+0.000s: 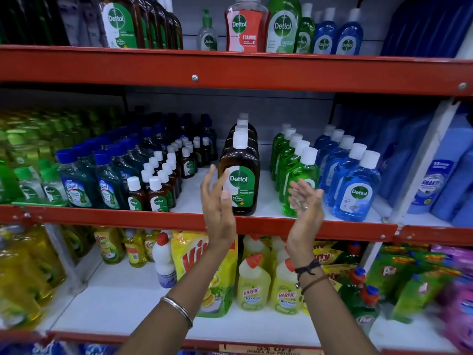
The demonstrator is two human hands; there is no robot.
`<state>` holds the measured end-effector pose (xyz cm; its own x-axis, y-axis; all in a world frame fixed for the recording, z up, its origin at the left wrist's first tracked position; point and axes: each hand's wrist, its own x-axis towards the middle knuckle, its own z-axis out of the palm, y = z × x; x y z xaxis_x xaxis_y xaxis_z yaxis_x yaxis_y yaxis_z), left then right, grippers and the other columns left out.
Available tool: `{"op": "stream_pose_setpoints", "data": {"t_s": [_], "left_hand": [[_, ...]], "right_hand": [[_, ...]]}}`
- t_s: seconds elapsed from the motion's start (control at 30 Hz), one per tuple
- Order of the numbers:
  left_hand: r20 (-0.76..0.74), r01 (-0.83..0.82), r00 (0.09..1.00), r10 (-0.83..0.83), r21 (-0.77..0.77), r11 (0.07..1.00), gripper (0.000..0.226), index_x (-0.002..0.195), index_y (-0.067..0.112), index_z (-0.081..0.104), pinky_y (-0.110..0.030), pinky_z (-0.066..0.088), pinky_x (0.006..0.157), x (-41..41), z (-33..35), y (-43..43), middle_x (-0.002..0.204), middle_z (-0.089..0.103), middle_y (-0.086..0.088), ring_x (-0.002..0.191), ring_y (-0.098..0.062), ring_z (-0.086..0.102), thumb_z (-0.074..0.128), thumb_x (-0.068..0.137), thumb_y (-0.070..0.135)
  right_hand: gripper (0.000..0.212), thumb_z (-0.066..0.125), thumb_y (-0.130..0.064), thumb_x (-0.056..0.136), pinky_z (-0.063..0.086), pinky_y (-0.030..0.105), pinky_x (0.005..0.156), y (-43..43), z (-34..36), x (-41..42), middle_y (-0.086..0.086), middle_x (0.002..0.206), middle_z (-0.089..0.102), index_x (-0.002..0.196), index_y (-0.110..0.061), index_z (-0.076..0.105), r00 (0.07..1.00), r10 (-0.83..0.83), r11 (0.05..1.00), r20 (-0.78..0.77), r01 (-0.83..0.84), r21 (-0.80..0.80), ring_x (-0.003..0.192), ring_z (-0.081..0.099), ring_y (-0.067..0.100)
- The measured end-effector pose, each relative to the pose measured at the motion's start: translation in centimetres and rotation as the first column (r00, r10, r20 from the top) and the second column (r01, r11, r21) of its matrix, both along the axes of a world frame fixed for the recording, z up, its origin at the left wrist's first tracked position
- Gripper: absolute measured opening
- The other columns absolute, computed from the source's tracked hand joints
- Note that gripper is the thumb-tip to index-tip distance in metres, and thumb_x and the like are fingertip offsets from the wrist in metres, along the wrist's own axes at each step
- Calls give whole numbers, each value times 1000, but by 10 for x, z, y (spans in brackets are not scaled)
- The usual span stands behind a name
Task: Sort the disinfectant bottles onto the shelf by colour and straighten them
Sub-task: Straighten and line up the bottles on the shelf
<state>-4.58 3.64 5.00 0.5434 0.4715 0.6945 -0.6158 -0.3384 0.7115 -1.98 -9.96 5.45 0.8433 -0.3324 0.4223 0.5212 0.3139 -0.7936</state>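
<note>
Both hands are hanging open and empty: left hand point(217, 201) just before the front brown bottle point(239, 175) on the middle shelf point(332, 226), right hand point(305, 203) before the green bottles point(294, 172). Likely heavy, rigid, smooth plastic; gripping both flat sides below the shoulder is looking safest.

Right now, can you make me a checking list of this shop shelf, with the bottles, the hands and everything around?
Surface: middle shelf, white board with a red front edge, bare patch beside the big brown bottles.
Job's things: brown Dettol row, green row and blue row, each upright in a file front to back; small brown bottles in files to their left.
Clutter: nothing seen.
Grippers: left hand and right hand open, empty, either side of the front brown bottle.
Cables: nothing seen.
Surroundings: more Dettol on the top shelf; yellow Harpic bottles below.
</note>
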Motion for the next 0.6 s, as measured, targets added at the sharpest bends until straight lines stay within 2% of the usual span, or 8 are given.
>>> {"op": "stream_pose_setpoints", "data": {"t_s": [0.07, 0.13, 0.2, 0.3, 0.33, 0.4, 0.5, 0.6], "left_hand": [[56, 45, 997, -50, 88, 995, 59, 132, 18, 53, -20, 25, 114, -1, 4, -20, 149, 35, 2, 141, -6, 28, 26, 96, 56], [47, 142, 988, -147, 98, 985, 71, 134, 18, 52, -27, 26, 115, 2, 8, -41, 149, 38, 4, 140, -8, 30, 23, 92, 67], [-8, 239, 971, -239, 77, 968, 73, 135, 24, 50, -35, 29, 115, 7, 9, -60, 147, 41, 9, 139, -8, 33, 23, 88, 73], [-182, 359, 916, -358, -31, 933, 74, 135, 41, 43, -46, 31, 114, 15, 6, -85, 139, 39, 33, 136, 0, 35, 22, 78, 85], [-226, 370, 899, -375, -67, 927, 74, 134, 47, 41, -47, 30, 115, 18, 4, -92, 140, 38, 32, 136, 1, 35, 21, 75, 87], [-267, 365, 887, -378, -98, 926, 72, 134, 51, 38, -49, 27, 116, 24, 1, -102, 147, 37, 19, 137, -3, 34, 20, 75, 88], [-290, 347, 885, -365, -113, 931, 70, 136, 52, 36, -49, 27, 117, 29, 1, -107, 151, 37, 11, 138, -5, 35, 20, 76, 86], [-305, 348, 875, -377, -147, 926, 78, 140, 46, 34, -46, 28, 116, 32, 6, -107, 152, 36, 7, 138, -9, 36, 21, 75, 88]], "right_hand": [[61, 30, -57, 87, 47, 32, 95, -20, -2, 5, 8, 114, 66, 114, -12, 61, 993, -114, 993, 22, 113, 37, 108, 61, 21], [66, 29, -58, 87, 44, 31, 101, -40, -4, 15, 7, 122, 62, 121, -9, 58, 991, -130, 991, -8, 131, 30, 116, 57, 19], [68, 27, -60, 88, 38, 33, 107, -56, -4, 26, 4, 133, 55, 130, -13, 52, 995, -67, 998, -68, 66, -21, 123, 51, 16], [62, 17, -54, 96, 28, 44, 114, -72, 1, 40, 3, 145, 43, 138, -17, 43, 982, 103, 990, -160, -117, -81, 133, 40, 18], [63, 15, -55, 95, 26, 45, 114, -75, 3, 44, 3, 147, 41, 139, -19, 42, 967, 161, 979, -197, -182, -91, 134, 38, 19], [69, 13, -63, 91, 29, 44, 110, -81, 9, 47, 3, 146, 42, 137, -24, 45, 929, 251, 955, -271, -284, -88, 132, 40, 22], [81, 19, -77, 79, 39, 41, 100, -86, 15, 43, 9, 138, 51, 130, -25, 54, 892, 323, 932, -315, -358, -61, 123, 48, 24], [86, 25, -78, 69, 43, 42, 99, -89, 18, 38, 9, 135, 53, 129, -24, 56, 874, 365, 915, -321, -400, -49, 123, 50, 24]]}}
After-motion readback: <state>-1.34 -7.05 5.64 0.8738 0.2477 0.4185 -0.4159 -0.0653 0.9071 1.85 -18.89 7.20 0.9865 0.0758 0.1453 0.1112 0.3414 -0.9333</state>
